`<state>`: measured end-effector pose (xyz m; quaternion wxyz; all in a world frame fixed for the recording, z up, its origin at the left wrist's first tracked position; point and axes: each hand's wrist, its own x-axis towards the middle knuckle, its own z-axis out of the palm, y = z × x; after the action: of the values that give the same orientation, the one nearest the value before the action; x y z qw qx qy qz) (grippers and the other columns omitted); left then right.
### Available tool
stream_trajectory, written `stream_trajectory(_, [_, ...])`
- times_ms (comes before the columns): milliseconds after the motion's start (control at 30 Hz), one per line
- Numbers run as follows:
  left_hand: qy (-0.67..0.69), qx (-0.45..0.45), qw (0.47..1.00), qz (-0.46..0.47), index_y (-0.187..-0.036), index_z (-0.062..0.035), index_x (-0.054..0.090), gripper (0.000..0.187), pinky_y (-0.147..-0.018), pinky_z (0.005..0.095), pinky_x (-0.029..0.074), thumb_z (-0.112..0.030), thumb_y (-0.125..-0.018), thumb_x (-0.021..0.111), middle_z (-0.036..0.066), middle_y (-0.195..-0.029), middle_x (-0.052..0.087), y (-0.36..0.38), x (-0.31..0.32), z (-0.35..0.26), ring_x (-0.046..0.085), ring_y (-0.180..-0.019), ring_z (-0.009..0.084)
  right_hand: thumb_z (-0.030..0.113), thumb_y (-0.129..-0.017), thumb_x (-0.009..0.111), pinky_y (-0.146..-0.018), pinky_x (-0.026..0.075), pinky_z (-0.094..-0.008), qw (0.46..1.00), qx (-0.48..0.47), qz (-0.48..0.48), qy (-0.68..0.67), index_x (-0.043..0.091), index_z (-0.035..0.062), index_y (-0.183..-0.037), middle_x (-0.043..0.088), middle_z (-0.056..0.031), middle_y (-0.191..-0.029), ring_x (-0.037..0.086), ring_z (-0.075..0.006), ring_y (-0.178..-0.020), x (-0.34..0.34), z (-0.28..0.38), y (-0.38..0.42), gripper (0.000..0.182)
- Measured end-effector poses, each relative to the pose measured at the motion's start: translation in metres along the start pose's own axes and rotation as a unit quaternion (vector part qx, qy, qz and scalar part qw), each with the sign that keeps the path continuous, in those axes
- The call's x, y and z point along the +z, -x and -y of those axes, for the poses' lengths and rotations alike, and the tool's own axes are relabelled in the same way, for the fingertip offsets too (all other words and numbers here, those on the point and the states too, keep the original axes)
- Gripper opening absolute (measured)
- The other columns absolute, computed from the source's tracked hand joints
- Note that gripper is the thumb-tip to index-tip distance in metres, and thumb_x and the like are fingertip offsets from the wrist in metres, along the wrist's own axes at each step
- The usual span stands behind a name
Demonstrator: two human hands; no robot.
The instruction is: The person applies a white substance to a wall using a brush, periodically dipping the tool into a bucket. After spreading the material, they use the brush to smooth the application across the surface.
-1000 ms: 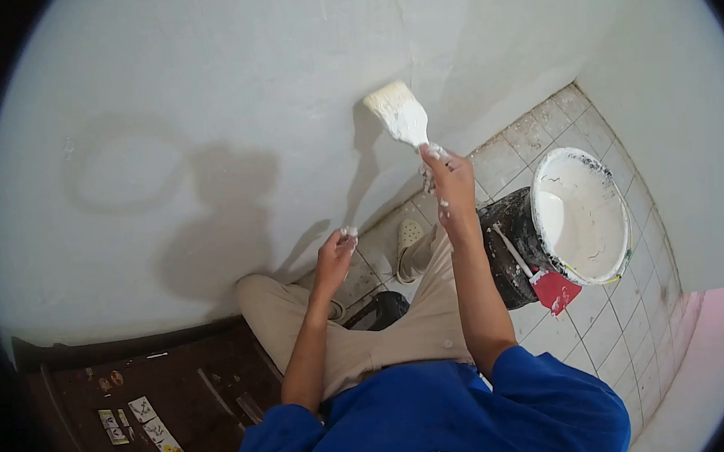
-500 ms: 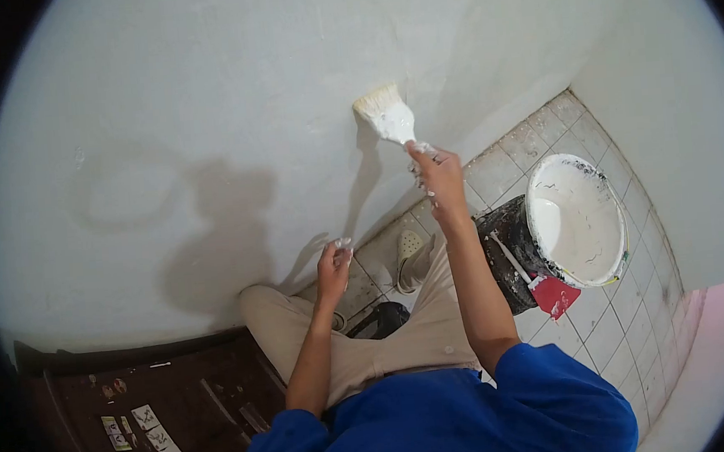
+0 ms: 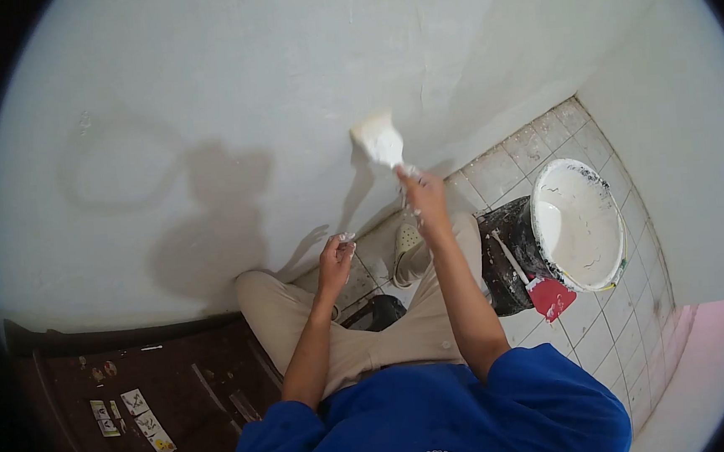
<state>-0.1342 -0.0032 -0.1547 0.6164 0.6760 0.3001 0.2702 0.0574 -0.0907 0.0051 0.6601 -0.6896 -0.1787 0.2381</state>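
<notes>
While the right hand is closed around the handle of a wide brush, the bristles are pressed against the white wall, a little above where the wall meets the tiled floor. The left hand is loosely curled with paint on the fingertips, holds nothing, and hangs over the bent knee near the wall. Right of the arm, a paint bucket stands on the tiles with a red scraper against it, and a dark door lies at the lower left.

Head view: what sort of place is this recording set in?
Probably a small tiled room under renovation, perhaps a bathroom corner. The right hand holds a paint brush against a plain white wall, a paint-smeared bucket stands on the tiled floor, and a dark wooden door lies at lower left.
</notes>
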Motion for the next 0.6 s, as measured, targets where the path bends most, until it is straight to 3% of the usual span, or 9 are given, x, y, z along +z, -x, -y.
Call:
stream_trajectory(133, [0.018,0.013,1.000,0.002,-0.106,0.0024,0.057,0.017,-0.076,0.0256,0.047,-0.008,-0.092,0.056,0.007,-0.094,0.060,0.001,-0.002,-0.001,0.059,-0.086,0.0125,0.023,-0.089,0.064,-0.045,0.028,-0.0224,0.995,0.098,0.001,-0.002,0.067,0.0014,-0.079,0.049,0.0057,-0.059,0.039,-0.0039,-0.049,-0.010,-0.016,0.014,0.024])
stream_trajectory(233, [0.020,-0.008,1.000,0.006,-0.105,0.0027,0.057,0.017,-0.075,0.0252,0.047,-0.008,-0.092,0.056,0.007,-0.093,0.060,0.005,-0.002,-0.009,0.059,-0.086,0.0118,0.024,-0.087,0.066,-0.044,0.027,-0.0231,0.992,0.012,-0.037,-0.117,0.067,0.0020,-0.077,0.047,0.0056,-0.057,0.037,-0.0043,-0.048,-0.016,0.026,0.009,0.025])
stream_trajectory(333, [0.015,-0.014,1.000,0.011,-0.105,0.0028,0.057,0.017,-0.076,0.0244,0.047,-0.009,-0.093,0.056,0.007,-0.093,0.060,0.004,0.000,-0.011,0.059,-0.086,0.0111,0.026,-0.086,0.067,-0.042,0.026,-0.0238,0.986,-0.080,-0.028,-0.146,0.068,0.0031,-0.079,0.046,0.0061,-0.055,0.036,-0.0043,-0.045,-0.006,0.074,-0.002,0.023])
stream_trajectory(533, [0.043,0.002,0.999,0.008,-0.106,0.0033,0.057,0.018,-0.076,0.0238,0.047,-0.009,-0.093,0.056,0.008,-0.094,0.060,-0.002,0.001,0.001,0.058,-0.086,0.0111,0.027,-0.087,0.067,-0.042,0.026,-0.0234,0.994,0.112,-0.011,0.003,0.069,0.0025,-0.085,0.047,0.0069,-0.056,0.036,-0.0033,-0.045,-0.011,-0.015,0.004,0.025])
stream_trajectory(600, [0.035,-0.003,0.999,0.012,-0.106,0.0031,0.057,0.018,-0.075,0.0240,0.046,-0.009,-0.092,0.056,0.008,-0.094,0.060,0.004,-0.002,-0.004,0.058,-0.085,0.0112,0.028,-0.087,0.066,-0.042,0.026,-0.0231,0.997,0.073,-0.019,-0.025,0.069,0.0020,-0.084,0.047,0.0062,-0.056,0.036,-0.0038,-0.046,-0.017,-0.002,0.008,0.026])
